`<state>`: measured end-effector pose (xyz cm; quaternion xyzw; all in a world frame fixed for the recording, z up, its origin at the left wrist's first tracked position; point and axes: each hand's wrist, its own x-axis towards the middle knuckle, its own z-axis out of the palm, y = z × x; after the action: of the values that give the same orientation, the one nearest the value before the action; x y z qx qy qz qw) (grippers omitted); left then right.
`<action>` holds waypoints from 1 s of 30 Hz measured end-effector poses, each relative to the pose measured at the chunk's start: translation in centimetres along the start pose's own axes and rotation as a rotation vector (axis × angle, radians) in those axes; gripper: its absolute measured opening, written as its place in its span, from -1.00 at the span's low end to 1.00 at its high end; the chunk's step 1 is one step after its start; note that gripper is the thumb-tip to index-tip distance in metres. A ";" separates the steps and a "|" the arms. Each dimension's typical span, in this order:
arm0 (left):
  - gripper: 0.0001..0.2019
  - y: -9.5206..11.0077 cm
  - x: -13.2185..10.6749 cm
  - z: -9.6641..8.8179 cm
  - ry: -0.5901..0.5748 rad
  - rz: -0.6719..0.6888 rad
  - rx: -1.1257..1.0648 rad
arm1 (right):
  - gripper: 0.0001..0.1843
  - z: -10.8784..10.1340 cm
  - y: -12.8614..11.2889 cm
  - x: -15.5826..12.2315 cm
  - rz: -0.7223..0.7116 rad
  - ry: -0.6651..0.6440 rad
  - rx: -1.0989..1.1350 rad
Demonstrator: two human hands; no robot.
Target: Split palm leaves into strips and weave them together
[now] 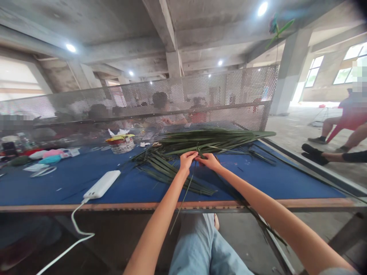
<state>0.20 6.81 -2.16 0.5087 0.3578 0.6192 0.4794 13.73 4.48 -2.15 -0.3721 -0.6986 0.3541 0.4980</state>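
Step in hand: I judge that I am folding or knotting a green leaf strip, working it with my fingertips.
Next move: it seems to call for a firm pinch on the fold from one hand, while the other draws the loose end through or round.
Left hand: thumb and finger pinched on the strip's left side.
Right hand: fingers curled round its right side, the tips almost meeting my left ones.
Where the strip is: above the blue table, between the near edge and the far edge, right of the middle.
How the strip looks: dark green, narrow, bunched small at my fingers; its exact shape is too small to tell.
Thin tail: hangs below my left hand, past the near edge.
Long leaf pile: beyond my hands, along the far edge, tips towards the right edge.
Shorter leaves: fanned left of my hands, ends slanting to the near edge.
White power bank: left, by the near edge, its cable dropping over.
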 end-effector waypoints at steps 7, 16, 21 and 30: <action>-0.82 0.1 0.0 0.0 -0.009 0.019 0.034 | -0.47 -0.3 0.2 0.3 0.030 0.001 0.025; -0.87 0.3 0.0 0.0 0.080 0.095 0.109 | -0.54 -0.9 0.6 0.8 0.045 0.052 0.154; -0.88 0.7 -0.3 0.3 0.014 0.022 0.051 | -0.66 -1.3 0.3 0.6 -0.016 0.072 0.094; -0.90 0.7 -0.4 0.5 0.027 0.045 0.036 | -0.72 -1.4 -0.5 0.3 -0.112 0.048 -0.068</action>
<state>0.50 6.18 -1.51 0.5169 0.3637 0.6301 0.4511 14.91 4.68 -1.18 -0.3575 -0.7180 0.2926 0.5207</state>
